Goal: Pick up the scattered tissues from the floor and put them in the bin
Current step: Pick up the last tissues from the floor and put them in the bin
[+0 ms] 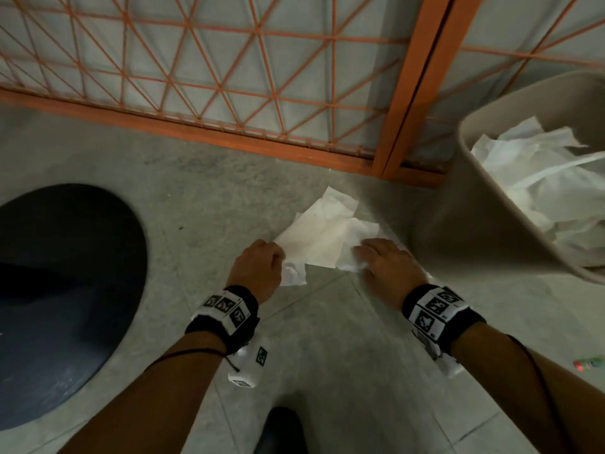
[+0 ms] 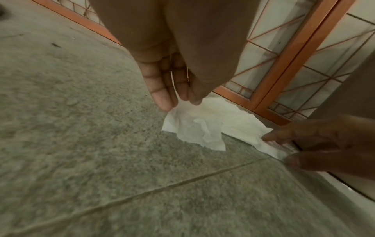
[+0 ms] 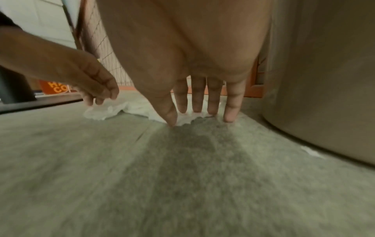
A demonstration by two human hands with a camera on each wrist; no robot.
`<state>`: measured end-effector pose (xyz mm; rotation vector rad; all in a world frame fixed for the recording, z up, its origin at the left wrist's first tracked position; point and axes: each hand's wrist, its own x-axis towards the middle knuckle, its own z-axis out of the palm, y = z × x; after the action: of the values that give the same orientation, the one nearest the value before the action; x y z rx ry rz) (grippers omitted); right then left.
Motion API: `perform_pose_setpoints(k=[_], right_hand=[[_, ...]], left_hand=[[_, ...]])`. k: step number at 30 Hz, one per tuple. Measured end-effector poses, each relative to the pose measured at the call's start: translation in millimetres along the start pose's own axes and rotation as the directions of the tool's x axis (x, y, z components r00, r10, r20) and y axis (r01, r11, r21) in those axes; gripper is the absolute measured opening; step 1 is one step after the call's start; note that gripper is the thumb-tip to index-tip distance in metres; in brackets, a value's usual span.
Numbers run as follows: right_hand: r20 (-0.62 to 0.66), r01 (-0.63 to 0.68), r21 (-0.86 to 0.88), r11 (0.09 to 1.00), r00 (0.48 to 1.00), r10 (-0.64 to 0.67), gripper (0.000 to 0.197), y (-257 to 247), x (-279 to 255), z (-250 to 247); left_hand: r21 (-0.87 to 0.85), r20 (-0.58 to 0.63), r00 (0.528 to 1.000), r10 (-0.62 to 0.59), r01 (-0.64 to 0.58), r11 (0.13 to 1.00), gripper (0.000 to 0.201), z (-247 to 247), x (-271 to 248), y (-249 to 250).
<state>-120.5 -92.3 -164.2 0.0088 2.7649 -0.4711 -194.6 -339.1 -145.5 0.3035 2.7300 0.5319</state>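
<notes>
White tissue [image 1: 322,232]: lying crumpled on the grey floor [image 1: 183,198], just left of the bin [image 1: 465,231].
Left hand [image 1: 258,267]: reaching down at the tissue's far-from-bin edge, fingers [image 2: 162,94] pinching it.
Right hand [image 1: 388,260]: pressing straight, spread fingers [image 3: 230,110] onto the edge nearest the bin.
Bin: holding more white tissues [image 1: 537,178].
Orange grid panel [image 1: 229,77]: standing behind the bin.

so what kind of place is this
Probably an indoor utility or workshop-type space, though that's a guess: a bare grey concrete floor, an orange metal mesh partition, and a beige bin with tissues inside.
</notes>
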Motion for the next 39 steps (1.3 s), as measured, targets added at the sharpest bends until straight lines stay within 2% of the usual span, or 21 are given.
perform_pose_setpoints(k=[4, 6, 8, 10, 13, 15, 18, 21, 24, 27, 30, 33, 34, 37, 39], right_hand=[[-0.160, 0.043, -0.128, 0.991, 0.985, -0.064, 0.023, 4, 0, 8], [-0.193, 0.077, -0.137, 0.988, 0.976, -0.103, 0.022, 7, -2, 12], [-0.207, 0.120, -0.083, 0.989, 0.969, -0.135, 0.025, 10, -7, 12], [-0.220, 0.135, 0.011, 0.991, 0.967, -0.129, 0.024, 11, -14, 12], [-0.303, 0.152, 0.175, 0.973, 0.948, -0.093, 0.018, 9, -19, 11], [-0.385, 0.166, 0.244, 0.956, 0.921, -0.061, 0.022, 9, -20, 9], [-0.490, 0.160, 0.342, 0.926, 0.871, 0.030, 0.027, 8, -22, 1], [-0.528, 0.164, 0.406, 0.899, 0.845, 0.084, 0.027, 5, -21, -14], [-0.540, 0.183, 0.453, 0.872, 0.835, 0.105, 0.026, 4, -22, -31], [-0.475, 0.109, 0.560, 0.821, 0.855, 0.210, 0.022, 0, -28, -44], [-0.381, 0.023, 0.637, 0.771, 0.878, 0.289, 0.022, -3, -33, -51], [-0.248, -0.081, 0.671, 0.737, 0.912, 0.327, 0.009, -4, -39, -50], [-0.197, -0.118, 0.669, 0.733, 0.924, 0.328, 0.005, -5, -41, -49], [-0.093, -0.149, 0.643, 0.751, 0.958, 0.270, 0.019, -6, -50, -42], [-0.085, -0.125, 0.596, 0.793, 0.972, 0.217, 0.027, -7, -56, -39]], left_hand=[[-0.105, -0.082, 0.997, -0.016, 0.007, 0.994, 0.016, -2, -12, -3], [-0.109, -0.117, 0.993, 0.017, -0.029, 0.994, 0.015, -2, -13, -2], [-0.088, -0.099, 0.994, 0.043, -0.051, 0.995, 0.021, -1, -11, 1], [-0.047, -0.032, 0.998, 0.049, -0.051, 0.998, 0.036, 1, -7, 7], [0.078, 0.067, 0.996, 0.058, -0.063, 0.995, 0.052, 11, -3, 14], [0.132, 0.072, 0.995, 0.064, -0.073, 0.989, 0.046, 20, -4, 14], [0.081, 0.002, 0.996, 0.086, -0.086, 0.993, 0.026, 25, -6, 10], [0.072, -0.018, 0.995, 0.100, -0.099, 0.992, 0.024, 26, -11, 4], [0.008, -0.067, 0.998, 0.010, -0.009, 1.000, 0.022, 21, -19, -2], [-0.151, -0.142, 0.982, -0.125, 0.104, 0.983, 0.015, 6, -33, -13], [-0.269, -0.218, 0.962, -0.164, 0.103, 0.958, 0.007, -14, -53, -21], [-0.394, -0.262, 0.947, -0.185, 0.070, 0.916, 0.004, -37, -72, -22], [-0.436, -0.250, 0.950, -0.189, 0.064, 0.898, 0.010, -44, -77, -21], [-0.525, -0.205, 0.963, -0.173, 0.041, 0.850, 0.032, -63, -86, -15], [-0.573, -0.216, 0.966, -0.145, -0.005, 0.819, 0.034, -74, -89, -4]])
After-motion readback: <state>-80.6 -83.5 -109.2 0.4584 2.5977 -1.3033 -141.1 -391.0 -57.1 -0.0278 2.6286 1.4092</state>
